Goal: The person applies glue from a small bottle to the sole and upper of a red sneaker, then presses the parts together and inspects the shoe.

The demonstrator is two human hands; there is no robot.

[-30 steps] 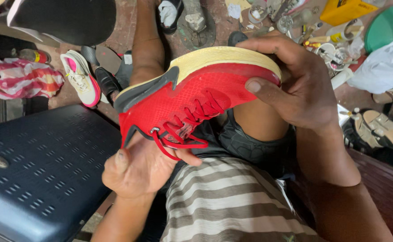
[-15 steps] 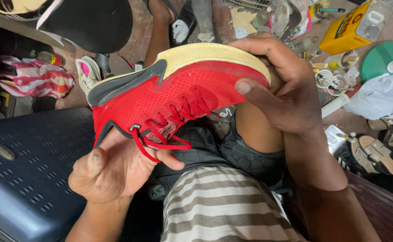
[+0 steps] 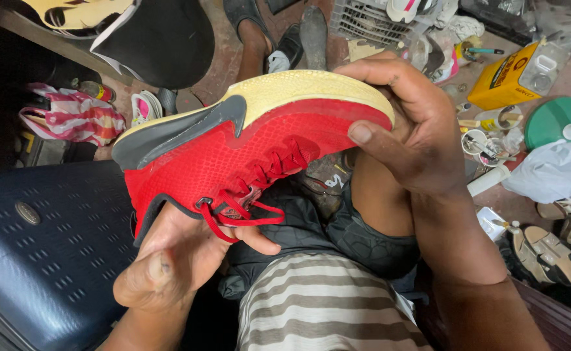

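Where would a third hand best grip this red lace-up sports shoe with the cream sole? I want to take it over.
Grip the red lace-up sports shoe at its bare middle, coming from above across the cream sole. The right hand covers the toe, the left hand the heel opening; the sole faces up, uncovered.

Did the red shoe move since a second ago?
Cannot tell. The camera shifted too: the red shoe sits lower against the blue case, yet both hands grip it alike, right hand at the toe.
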